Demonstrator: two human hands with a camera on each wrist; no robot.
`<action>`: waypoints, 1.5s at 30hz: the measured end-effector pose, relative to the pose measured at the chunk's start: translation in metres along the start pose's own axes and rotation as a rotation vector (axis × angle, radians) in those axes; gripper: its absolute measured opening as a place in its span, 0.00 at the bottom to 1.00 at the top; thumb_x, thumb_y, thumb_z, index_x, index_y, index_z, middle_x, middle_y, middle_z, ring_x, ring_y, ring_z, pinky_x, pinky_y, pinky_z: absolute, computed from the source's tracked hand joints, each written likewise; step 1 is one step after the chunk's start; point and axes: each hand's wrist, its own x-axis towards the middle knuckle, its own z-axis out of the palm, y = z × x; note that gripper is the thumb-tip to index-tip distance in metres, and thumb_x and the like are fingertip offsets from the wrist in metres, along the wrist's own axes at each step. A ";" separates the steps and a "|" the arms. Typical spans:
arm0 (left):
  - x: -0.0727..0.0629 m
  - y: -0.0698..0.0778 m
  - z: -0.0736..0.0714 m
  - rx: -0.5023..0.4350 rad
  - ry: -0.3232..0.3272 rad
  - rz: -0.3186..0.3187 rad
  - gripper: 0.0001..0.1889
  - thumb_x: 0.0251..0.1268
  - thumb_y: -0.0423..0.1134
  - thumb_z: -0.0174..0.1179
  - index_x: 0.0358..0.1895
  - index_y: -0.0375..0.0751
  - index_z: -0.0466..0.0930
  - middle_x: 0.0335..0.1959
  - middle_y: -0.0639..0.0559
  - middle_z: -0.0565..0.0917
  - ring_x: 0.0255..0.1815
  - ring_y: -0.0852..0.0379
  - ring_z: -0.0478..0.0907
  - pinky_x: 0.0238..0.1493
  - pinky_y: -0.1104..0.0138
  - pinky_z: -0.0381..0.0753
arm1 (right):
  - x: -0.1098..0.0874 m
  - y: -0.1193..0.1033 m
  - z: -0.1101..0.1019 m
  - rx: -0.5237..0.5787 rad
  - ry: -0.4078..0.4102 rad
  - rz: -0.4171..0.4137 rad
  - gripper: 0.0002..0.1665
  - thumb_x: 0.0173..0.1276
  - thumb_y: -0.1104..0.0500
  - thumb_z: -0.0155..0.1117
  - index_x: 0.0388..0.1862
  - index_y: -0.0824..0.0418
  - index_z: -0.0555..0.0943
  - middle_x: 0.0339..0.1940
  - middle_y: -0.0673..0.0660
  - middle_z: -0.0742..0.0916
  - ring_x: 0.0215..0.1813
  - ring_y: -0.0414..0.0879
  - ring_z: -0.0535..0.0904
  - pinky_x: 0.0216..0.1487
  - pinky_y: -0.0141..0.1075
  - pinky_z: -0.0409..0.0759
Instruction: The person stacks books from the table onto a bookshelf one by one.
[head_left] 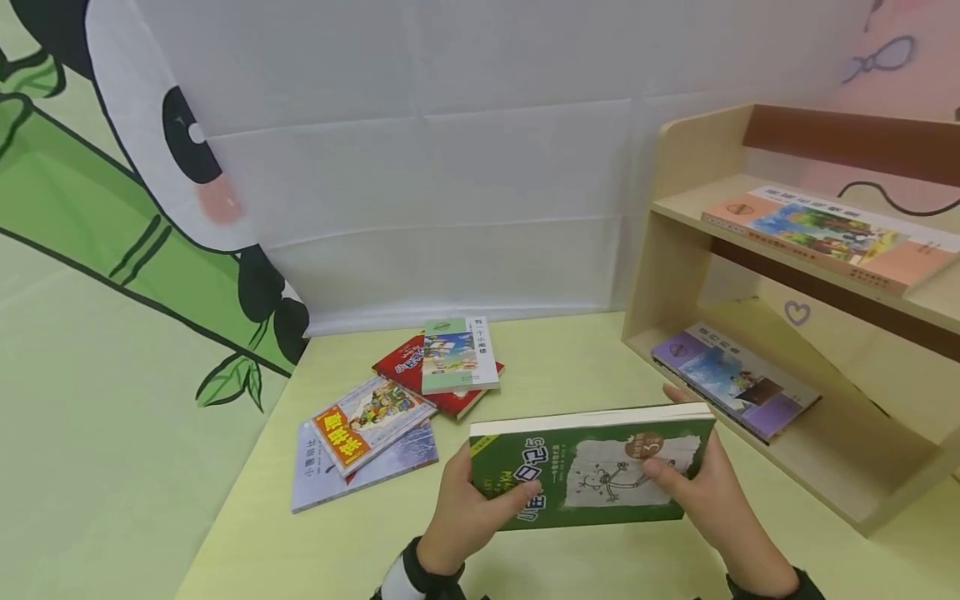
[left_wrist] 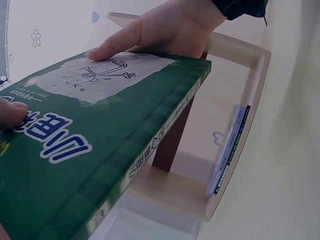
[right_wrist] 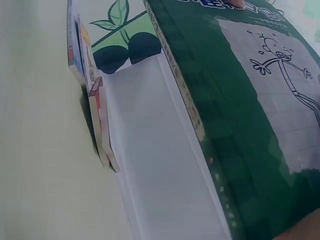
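Observation:
A green book [head_left: 547, 467] with a stick-figure drawing on its cover is held above the table by both hands. My left hand [head_left: 471, 504] grips its left end, thumb on the cover and the other fingers hidden beneath. At the opposite end my right hand [head_left: 708, 492] holds it the same way, thumb pressed near the drawing. The left wrist view shows the green cover [left_wrist: 115, 130] and spine close up, with the right hand [left_wrist: 165, 30] at the far end. In the right wrist view the cover [right_wrist: 240, 120] fills the right side.
To the left lie a light-blue book [head_left: 307, 475], a yellow-and-orange book [head_left: 375, 421], a red book [head_left: 401, 362] and a green-and-white book [head_left: 461, 354], overlapping. A wooden shelf [head_left: 645, 275] stands at right, with an orange book [head_left: 832, 233] above and a purple book [head_left: 735, 375] below.

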 end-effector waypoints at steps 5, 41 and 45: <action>0.008 -0.003 0.010 -0.050 -0.031 -0.024 0.26 0.58 0.24 0.66 0.60 0.38 0.71 0.50 0.37 0.82 0.46 0.54 0.84 0.42 0.57 0.85 | -0.009 0.001 -0.006 0.039 0.083 -0.025 0.28 0.62 0.77 0.61 0.58 0.56 0.72 0.39 0.48 0.87 0.37 0.42 0.85 0.33 0.35 0.84; 0.167 -0.112 0.125 0.410 -0.172 -0.476 0.29 0.57 0.54 0.69 0.53 0.37 0.75 0.37 0.50 0.82 0.35 0.58 0.79 0.33 0.67 0.80 | 0.009 0.039 -0.112 0.200 0.530 0.549 0.26 0.69 0.46 0.62 0.59 0.49 0.64 0.45 0.41 0.81 0.46 0.33 0.80 0.44 0.29 0.81; 0.171 -0.128 0.136 0.457 -0.179 -0.520 0.30 0.61 0.53 0.66 0.58 0.35 0.74 0.44 0.47 0.83 0.42 0.55 0.79 0.42 0.64 0.80 | 0.022 0.051 -0.125 0.088 0.580 0.549 0.27 0.71 0.46 0.60 0.62 0.52 0.63 0.49 0.45 0.77 0.48 0.34 0.76 0.44 0.26 0.78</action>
